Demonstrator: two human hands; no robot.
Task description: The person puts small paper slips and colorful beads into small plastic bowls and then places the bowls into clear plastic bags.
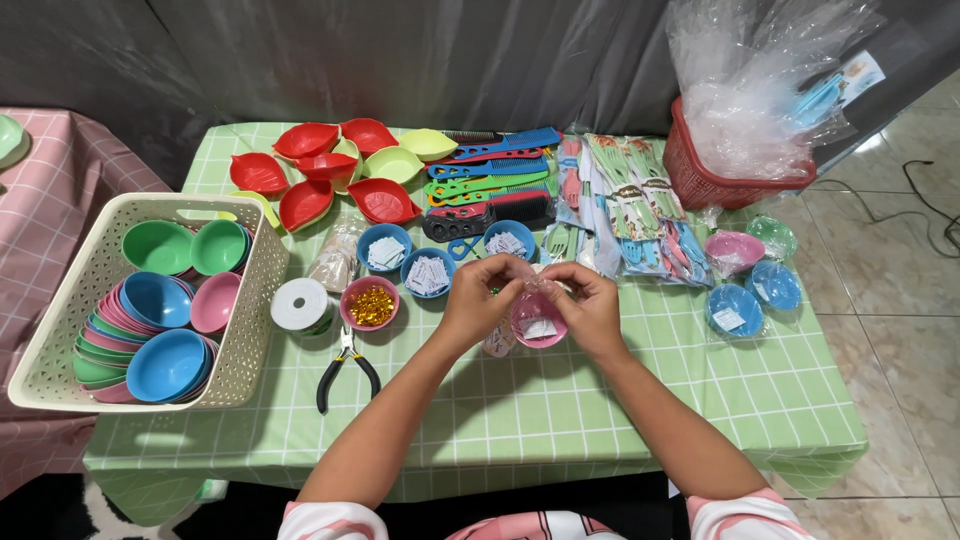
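Down at the near edge, two forearms come up over the green checked tablecloth, and both hands meet at the middle of the table. Left hand and right hand have their fingertips pinched together on a bit of clear plastic wrap, right above a small pink bowl with a white slip inside. The bowl sits between the two palms, touched by both; whether it rests on the cloth I cannot tell.

Just left of the hands, black-handled pliers lie on the cloth, with a white tape roll and a pink bowl of gold bits beyond them. Further left, a cream basket holds stacked bowls in blue, pink and green.

Behind the hands, three blue bowls carry white slips. Off to the right, wrapped bowls in blue, pink and green sit near the table's edge.

At the back, red and lime leaf-shaped dishes, a fan of coloured combs, packs of plastic cutlery, and a red basket stuffed with clear bags.
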